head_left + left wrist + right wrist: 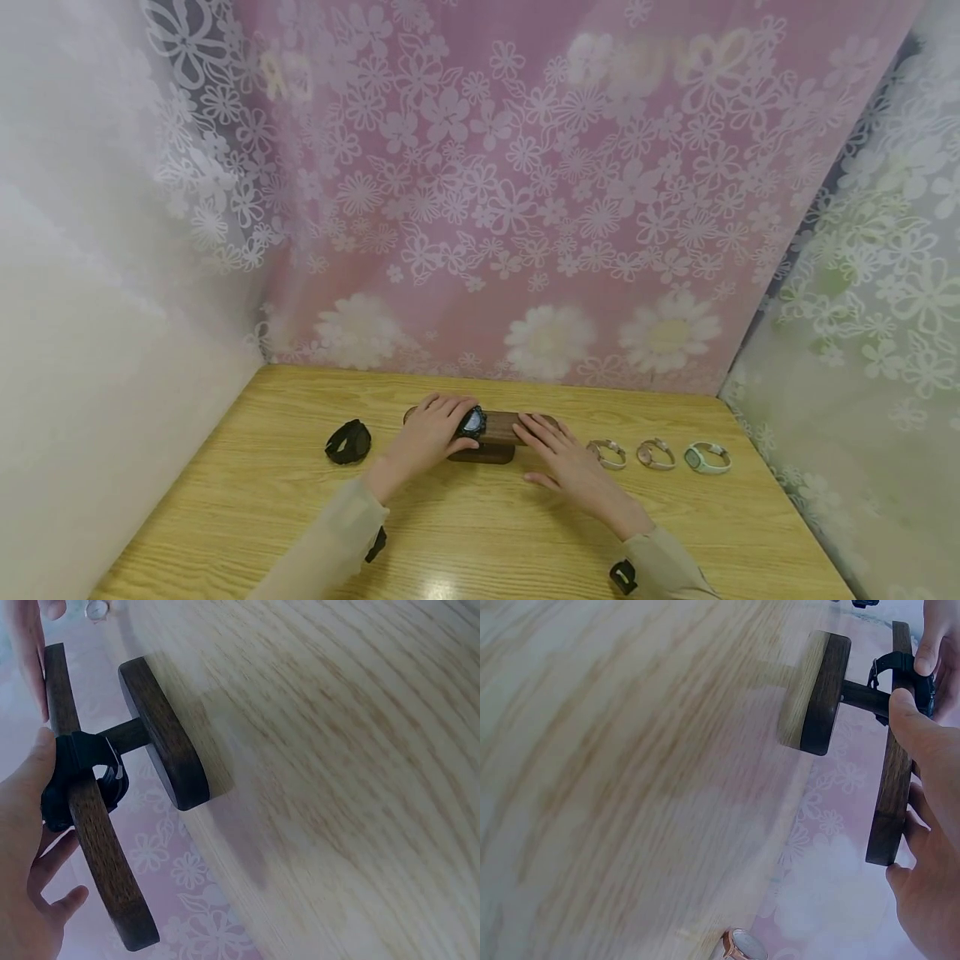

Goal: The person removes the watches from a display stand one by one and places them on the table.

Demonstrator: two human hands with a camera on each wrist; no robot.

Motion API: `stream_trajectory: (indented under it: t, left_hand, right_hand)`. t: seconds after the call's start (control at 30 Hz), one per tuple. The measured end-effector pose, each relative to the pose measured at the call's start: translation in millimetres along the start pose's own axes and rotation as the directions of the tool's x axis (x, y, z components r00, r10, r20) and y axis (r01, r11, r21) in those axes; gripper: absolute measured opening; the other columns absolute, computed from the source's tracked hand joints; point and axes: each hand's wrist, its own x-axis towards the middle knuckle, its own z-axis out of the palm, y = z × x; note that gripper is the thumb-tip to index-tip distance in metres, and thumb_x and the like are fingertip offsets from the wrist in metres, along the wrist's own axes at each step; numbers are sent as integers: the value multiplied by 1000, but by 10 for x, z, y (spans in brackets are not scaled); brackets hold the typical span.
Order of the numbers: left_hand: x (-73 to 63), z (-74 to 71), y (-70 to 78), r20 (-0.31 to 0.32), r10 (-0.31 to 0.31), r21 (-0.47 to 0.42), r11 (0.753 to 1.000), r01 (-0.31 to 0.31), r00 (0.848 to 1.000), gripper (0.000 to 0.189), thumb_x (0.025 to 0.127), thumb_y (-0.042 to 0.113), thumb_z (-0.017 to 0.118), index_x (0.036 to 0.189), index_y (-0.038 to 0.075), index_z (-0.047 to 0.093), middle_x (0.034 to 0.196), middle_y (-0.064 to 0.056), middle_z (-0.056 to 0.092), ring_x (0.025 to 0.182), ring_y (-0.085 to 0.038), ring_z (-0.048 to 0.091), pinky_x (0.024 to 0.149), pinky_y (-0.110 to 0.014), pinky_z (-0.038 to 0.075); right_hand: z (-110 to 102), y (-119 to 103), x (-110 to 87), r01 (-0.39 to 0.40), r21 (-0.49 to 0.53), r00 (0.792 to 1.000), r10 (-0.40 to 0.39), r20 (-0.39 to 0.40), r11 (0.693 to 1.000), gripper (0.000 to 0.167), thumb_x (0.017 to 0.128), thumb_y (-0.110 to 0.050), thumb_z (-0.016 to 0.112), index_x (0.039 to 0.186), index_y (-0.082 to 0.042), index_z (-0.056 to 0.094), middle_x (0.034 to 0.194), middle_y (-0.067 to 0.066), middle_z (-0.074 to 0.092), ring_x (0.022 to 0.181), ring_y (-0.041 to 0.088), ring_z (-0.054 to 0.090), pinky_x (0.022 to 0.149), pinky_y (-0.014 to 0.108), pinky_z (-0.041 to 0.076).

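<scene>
A dark wooden T-shaped watch stand (502,427) stands on the table, its bar raised above a rounded base (171,739). A black wristwatch (474,422) is strapped around the bar, its face turned up. My left hand (427,433) holds this watch from the left, thumb at its near side and fingers over the far side. On the bar's right part rest the fingers of my right hand (573,471), its thumb held out below the bar. In the right wrist view, the watch's black strap (889,667) loops beneath the bar.
Left of the stand lies another black watch (348,442). To the right, a light-strapped watch (611,454), a rose-gold-toned watch (656,454) and a pale green watch (707,457) form a row. Flowered curtains (480,208) border the wooden table (465,533).
</scene>
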Motion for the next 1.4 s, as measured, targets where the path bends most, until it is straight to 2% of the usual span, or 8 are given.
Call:
stream_trajectory:
  t: [0.13,0.4,0.57,0.83,1.13,1.4]
  left_hand:
    - [-7,21,-13,0,-12,-2,1000,12,1000,65,94,50,65,144,10,54,138,-8,61,128,-25,58,114,-51,40]
    - [-55,14,-93,-39,-25,-84,996,22,999,62,89,43,75,138,7,58,131,-10,64,122,-28,61,110,-52,43]
    - [-101,-21,-161,-34,-35,-141,990,30,999,62,88,39,78,137,6,58,130,-11,65,121,-30,61,107,-51,46]
    - [-180,-77,-277,-12,-46,-180,983,43,999,63,87,37,79,138,7,58,132,-11,63,122,-30,61,107,-51,47]
    - [-266,-123,-378,-2,-58,-168,984,57,998,65,87,39,78,141,10,57,134,-10,63,122,-29,61,107,-50,47]
    - [-352,-181,-463,40,-113,-153,981,118,993,64,89,40,76,144,14,55,135,-10,62,123,-30,60,105,-51,48]
  right_hand:
    - [-13,-14,1,-10,12,1000,10,10,1000,79,90,-34,76,156,-8,40,161,16,37,146,38,37,115,60,33]
    - [-1,-8,-2,-12,7,1000,12,19,1000,79,91,-33,75,157,-8,39,160,17,37,147,38,36,116,59,32]
    - [0,2,-7,1,16,1000,-1,2,1000,78,92,-33,75,156,-7,39,162,16,35,146,39,36,114,61,33]
    - [1,5,-9,-6,26,1000,5,13,1000,79,92,-33,75,157,-8,38,162,15,35,146,38,35,117,59,30]
    - [0,4,-11,-5,28,1000,4,13,1000,79,92,-33,75,157,-8,39,162,16,36,149,35,32,117,59,30]
    - [1,8,-13,7,31,1000,-7,-7,999,80,89,-31,78,155,-7,41,161,16,37,146,38,36,115,61,31]
